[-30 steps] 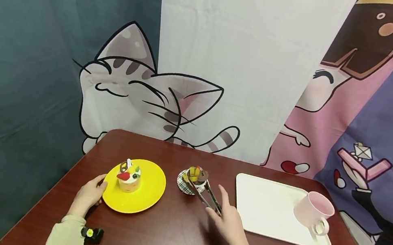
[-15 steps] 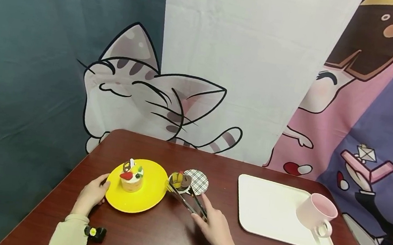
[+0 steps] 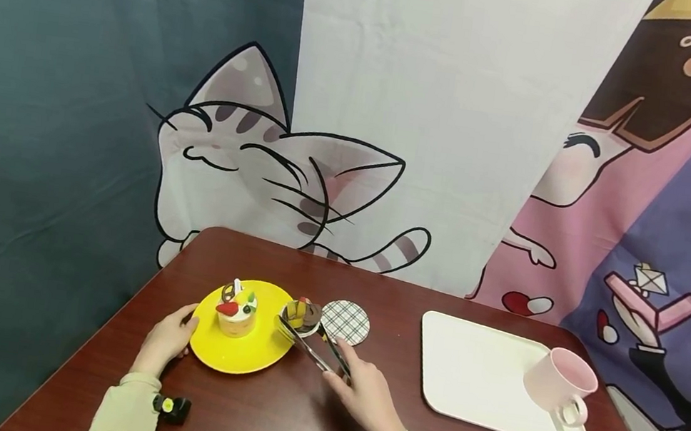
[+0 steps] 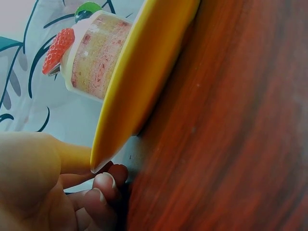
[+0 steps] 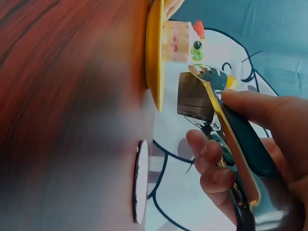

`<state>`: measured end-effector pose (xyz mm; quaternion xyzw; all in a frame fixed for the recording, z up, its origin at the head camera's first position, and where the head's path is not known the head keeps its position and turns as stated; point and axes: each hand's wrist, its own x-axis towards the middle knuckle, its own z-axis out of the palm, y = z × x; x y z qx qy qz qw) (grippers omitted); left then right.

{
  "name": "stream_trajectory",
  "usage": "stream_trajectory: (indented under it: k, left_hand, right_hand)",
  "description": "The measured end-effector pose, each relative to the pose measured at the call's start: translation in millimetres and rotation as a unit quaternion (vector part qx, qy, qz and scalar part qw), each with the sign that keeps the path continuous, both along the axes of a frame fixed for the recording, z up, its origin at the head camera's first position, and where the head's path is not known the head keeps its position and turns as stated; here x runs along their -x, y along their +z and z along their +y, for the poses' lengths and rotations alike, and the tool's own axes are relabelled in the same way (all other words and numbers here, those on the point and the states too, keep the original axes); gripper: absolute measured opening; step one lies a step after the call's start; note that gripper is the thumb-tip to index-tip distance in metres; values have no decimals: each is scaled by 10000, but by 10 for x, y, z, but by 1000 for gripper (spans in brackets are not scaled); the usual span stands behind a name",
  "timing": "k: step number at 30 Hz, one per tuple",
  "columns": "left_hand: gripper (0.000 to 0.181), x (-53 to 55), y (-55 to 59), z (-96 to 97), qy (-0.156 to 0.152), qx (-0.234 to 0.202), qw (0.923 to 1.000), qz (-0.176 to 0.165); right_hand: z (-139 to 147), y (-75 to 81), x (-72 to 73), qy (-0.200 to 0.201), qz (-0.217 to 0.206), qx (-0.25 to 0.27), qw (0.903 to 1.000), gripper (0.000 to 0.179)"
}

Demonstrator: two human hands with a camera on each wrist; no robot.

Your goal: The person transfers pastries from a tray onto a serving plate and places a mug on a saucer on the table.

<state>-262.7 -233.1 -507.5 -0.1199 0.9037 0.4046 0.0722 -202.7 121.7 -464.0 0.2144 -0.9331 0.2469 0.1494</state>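
Observation:
My left hand pinches the rim of a yellow plate at the left, thumb over the edge and fingertips below, as the left wrist view shows. On the plate stands a small round cake topped with a strawberry and a green leaf. My right hand grips metal tongs with dark handle grips. Between the tong tips is a small chocolate cake with yellow pieces on top and a brown ridged side. In the head view it overlaps the plate's right edge; in the right wrist view it hangs above the table.
A round checked coaster lies right of the plate. Farther right, a white tray holds a pink mug. The dark wooden table ends in front of a printed cloth backdrop.
The right hand has moved left with the tongs, carrying the chocolate cake off the coaster to the plate's right edge. The left hand still holds the plate's rim.

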Motion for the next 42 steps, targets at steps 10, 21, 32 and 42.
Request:
stream_trajectory:
  k: [10, 21, 32, 42]
  left_hand:
    - [51, -3, 9, 1, -14, 24, 10000, 26]
    - [49, -11, 14, 19, -16, 22, 10000, 80]
    - [50, -22, -7, 12, -35, -36, 10000, 63]
    - [50, -13, -15, 9, -33, 26, 9999, 107]
  right_hand:
    - [-150, -86, -1, 235, -107, -68, 9996, 52]
    - [-240, -104, -15, 311, -415, -188, 9985, 51]
    - [-331, -146, -42, 380, -431, -272, 9980, 45]
    - [-425, -116, -18, 360, -462, -404, 9975, 46]
